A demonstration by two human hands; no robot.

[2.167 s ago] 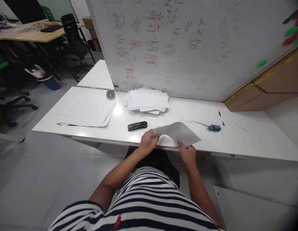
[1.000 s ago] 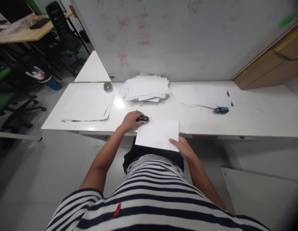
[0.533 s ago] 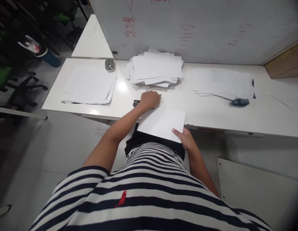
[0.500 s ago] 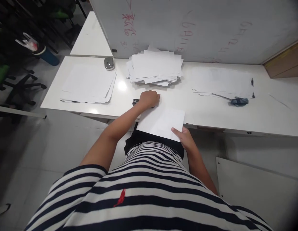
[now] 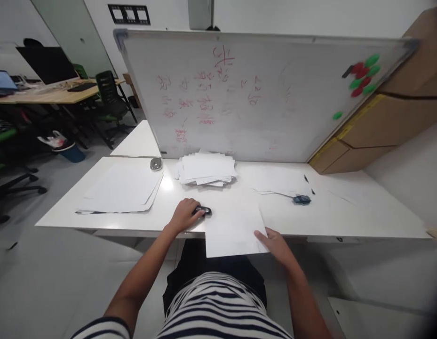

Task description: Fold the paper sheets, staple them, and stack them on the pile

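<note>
A black stapler is gripped by the left hand near the desk's front edge. Its length points right toward a sheet of paper just beside it, which is pinched at its corner by the right hand.

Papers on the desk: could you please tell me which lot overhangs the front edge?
The sheet in the right hand; the rest lie wholly on the desk.

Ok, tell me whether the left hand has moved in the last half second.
Yes. The left hand has slid leftward along the stapler, whose right end now shows; against the paper stack it sits further left.
</note>
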